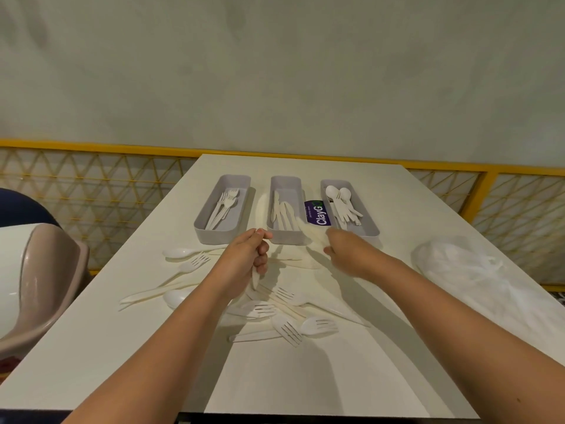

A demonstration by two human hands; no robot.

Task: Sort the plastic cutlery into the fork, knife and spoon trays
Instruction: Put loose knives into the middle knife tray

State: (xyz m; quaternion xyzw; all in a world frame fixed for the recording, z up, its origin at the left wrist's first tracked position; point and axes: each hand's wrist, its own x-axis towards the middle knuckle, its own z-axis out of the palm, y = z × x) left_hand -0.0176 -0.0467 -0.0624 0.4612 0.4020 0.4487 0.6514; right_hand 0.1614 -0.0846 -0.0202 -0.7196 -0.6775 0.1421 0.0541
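Three grey trays stand in a row at the far side of the white table: a fork tray [201, 223], a knife tray [286, 182] and a spoon tray [371, 223]. My left hand [247, 255] grips a white cutlery piece [254, 281] whose end points down; its type is hidden by the fingers. My right hand [345, 247] holds a blurred white knife [308, 232] at the near end of the knife tray. A pile of loose white forks, knives and spoons [287, 313] lies on the table below my hands.
A purple ClayG label [317, 213] lies between the knife and spoon trays. A crumpled clear plastic bag [464, 270] sits at the right. Chairs [46, 270] stand left of the table, and a yellow railing [489, 175] runs behind it.
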